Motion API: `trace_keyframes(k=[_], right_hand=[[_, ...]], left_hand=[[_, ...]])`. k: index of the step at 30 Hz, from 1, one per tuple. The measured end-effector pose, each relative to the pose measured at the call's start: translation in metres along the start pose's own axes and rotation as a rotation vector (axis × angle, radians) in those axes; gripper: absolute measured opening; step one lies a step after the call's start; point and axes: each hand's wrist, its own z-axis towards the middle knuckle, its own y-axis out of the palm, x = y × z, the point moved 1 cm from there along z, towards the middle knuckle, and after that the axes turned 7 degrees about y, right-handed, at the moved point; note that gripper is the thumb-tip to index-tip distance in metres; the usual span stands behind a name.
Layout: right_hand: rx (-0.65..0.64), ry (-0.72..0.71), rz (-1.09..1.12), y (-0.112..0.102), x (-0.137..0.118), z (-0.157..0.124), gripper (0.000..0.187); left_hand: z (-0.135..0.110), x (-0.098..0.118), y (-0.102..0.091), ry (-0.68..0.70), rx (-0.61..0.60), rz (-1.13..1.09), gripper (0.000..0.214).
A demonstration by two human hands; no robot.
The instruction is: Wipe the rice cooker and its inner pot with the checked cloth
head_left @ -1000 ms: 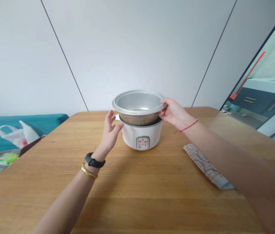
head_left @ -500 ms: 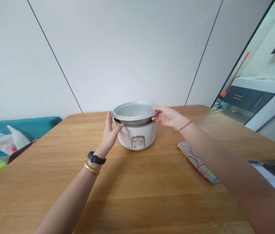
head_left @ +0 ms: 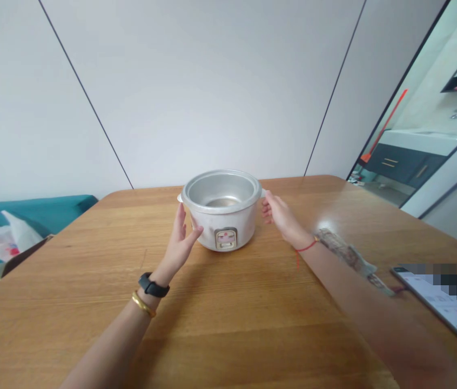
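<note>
A white rice cooker (head_left: 206,231) stands upright on the wooden table, its lid off and its front panel facing me. Inside it sits the grey metal inner pot (head_left: 223,189), its rim down on the cooker's rim. My left hand (head_left: 180,237) is at the cooker's left side, below the side handle, thumb and fingers apart; whether it touches the wall is hard to tell. At the opposite side, my right hand (head_left: 280,214) has its thumb by the right handle (head_left: 264,193) and its fingers curled beneath, closed around it.
On the wooden table (head_left: 212,313), a crumpled patterned cloth item (head_left: 348,251) lies beyond my right forearm, and a phone or tablet (head_left: 435,302) lies at the right. A white plastic bag (head_left: 20,235) is off the table's left side. A pale wall (head_left: 212,97) rises behind.
The inner pot, tilted and raised above the cooker before, has dropped into it. Both hands have let go of the pot's rim and moved down, the right one to the side handle.
</note>
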Motion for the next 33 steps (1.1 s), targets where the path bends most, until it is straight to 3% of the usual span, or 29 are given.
trace_keyframes(k=[3, 7, 14, 19, 33], right_hand=[[0.088, -0.104, 0.093, 0.014, 0.033, -0.008, 0.062], [-0.027, -0.169, 0.148, 0.04, 0.069, -0.018, 0.099], [0.001, -0.346, -0.034, 0.07, 0.087, -0.03, 0.143], [0.025, -0.358, -0.103, 0.071, 0.089, -0.026, 0.148], [-0.003, -0.322, -0.116, 0.068, 0.096, -0.022, 0.144]], left_hand=[[-0.009, -0.011, 0.002, -0.112, -0.008, -0.015, 0.103], [-0.012, -0.025, 0.011, -0.161, -0.021, -0.063, 0.116], [-0.013, -0.015, 0.028, -0.086, -0.079, -0.086, 0.121], [-0.013, -0.008, 0.03, -0.123, -0.106, -0.097, 0.123], [-0.016, -0.015, 0.032, -0.1, -0.1, -0.116, 0.121]])
